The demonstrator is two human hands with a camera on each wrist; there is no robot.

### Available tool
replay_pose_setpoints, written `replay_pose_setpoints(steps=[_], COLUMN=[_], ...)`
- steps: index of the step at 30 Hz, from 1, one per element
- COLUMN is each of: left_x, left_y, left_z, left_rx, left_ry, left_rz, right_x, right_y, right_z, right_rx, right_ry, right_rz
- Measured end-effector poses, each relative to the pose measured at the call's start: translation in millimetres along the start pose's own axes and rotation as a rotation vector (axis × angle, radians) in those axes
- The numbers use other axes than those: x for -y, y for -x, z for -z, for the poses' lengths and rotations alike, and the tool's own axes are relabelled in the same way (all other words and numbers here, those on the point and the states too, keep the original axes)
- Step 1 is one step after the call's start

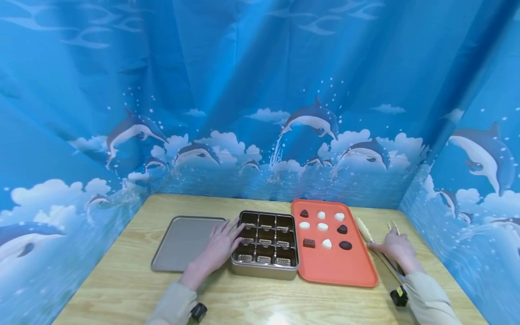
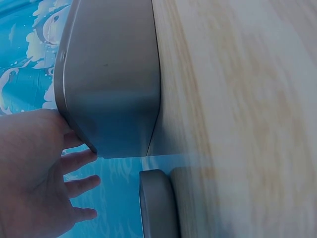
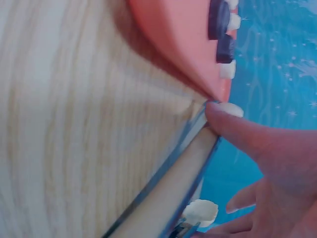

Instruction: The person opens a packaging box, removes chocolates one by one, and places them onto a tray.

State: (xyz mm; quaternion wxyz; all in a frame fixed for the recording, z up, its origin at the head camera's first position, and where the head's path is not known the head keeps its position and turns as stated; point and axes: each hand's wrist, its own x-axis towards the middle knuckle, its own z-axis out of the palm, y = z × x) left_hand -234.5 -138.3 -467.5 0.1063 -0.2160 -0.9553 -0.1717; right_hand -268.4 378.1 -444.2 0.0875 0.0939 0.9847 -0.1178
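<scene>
My left hand (image 1: pixel 222 238) reaches over the left rim of a dark metal compartment box (image 1: pixel 264 272). Its fingers are spread and extended, touching that rim or just over it, as the left wrist view (image 2: pixel 34 173) also suggests. To the right, my right hand (image 1: pixel 396 248) lies over a pair of metal tongs (image 1: pixel 386 263) with cream tips, resting on the table with the arms apart. In the right wrist view, the straight thumb (image 3: pixel 233 124) touches the arm nearer the tray, while the other fingers hang loosely bent near the other tip (image 3: pixel 202 212).
An orange tray (image 1: pixel 337 273) holds several brown and white chocolate-like pieces (image 1: pixel 322 226) in rows, right of the box. A flat grey baking tray (image 1: pixel 183 239) lies to its left. Blue dolphin curtains (image 1: pixel 243 113) hang behind and beside the wooden table (image 1: pixel 243 298).
</scene>
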Motion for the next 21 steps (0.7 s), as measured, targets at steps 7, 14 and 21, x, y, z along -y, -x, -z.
replay_pose_setpoints(steps=[7,14,21], left_x=[5.1,7.5,4.4], left_y=[1.4,2.2,0.8], left_z=[3.0,4.5,6.8], left_rx=[-0.002,0.004,-0.080], left_ry=[-0.005,0.039,0.036], left_rz=[0.010,0.042,0.115], right_x=[14.5,65.0,120.6], right_y=[11.0,31.3,53.0], right_z=[2.5,-6.7,-22.1], right_rx=[-0.121,-0.255,-0.365], right_ry=[-0.017,0.021,-0.034], right_rz=[0.097,0.156,0.267])
